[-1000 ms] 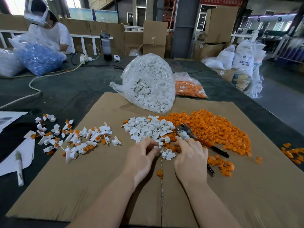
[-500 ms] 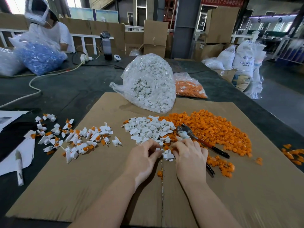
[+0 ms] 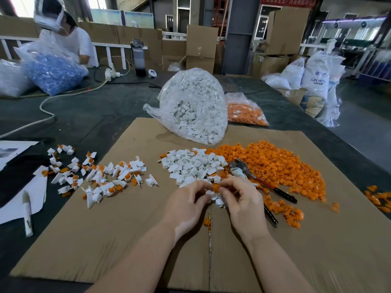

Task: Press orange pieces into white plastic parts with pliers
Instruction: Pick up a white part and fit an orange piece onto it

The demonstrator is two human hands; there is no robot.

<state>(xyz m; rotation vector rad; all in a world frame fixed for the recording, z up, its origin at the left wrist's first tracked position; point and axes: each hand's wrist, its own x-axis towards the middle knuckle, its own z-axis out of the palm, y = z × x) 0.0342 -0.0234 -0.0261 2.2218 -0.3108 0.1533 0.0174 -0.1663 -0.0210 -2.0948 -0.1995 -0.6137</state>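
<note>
Nearest: left hand (image 3: 186, 205) and right hand (image 3: 243, 203), fingers curled, pinching together a white part (image 3: 213, 194) and an orange piece (image 3: 216, 186) over the cardboard sheet (image 3: 127, 240). Just right, pliers (image 3: 262, 182) lying untouched on the orange heap (image 3: 281, 166), beside the white heap (image 3: 192, 163). Left, assembled parts (image 3: 101, 176), a marker (image 3: 27, 214). Beyond, bulging bag of white parts (image 3: 194, 106) blocking the dark table (image 3: 95, 111); cartons behind.

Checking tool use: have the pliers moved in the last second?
No. The pliers lie in the same spot at the orange pile's edge, untouched.
</note>
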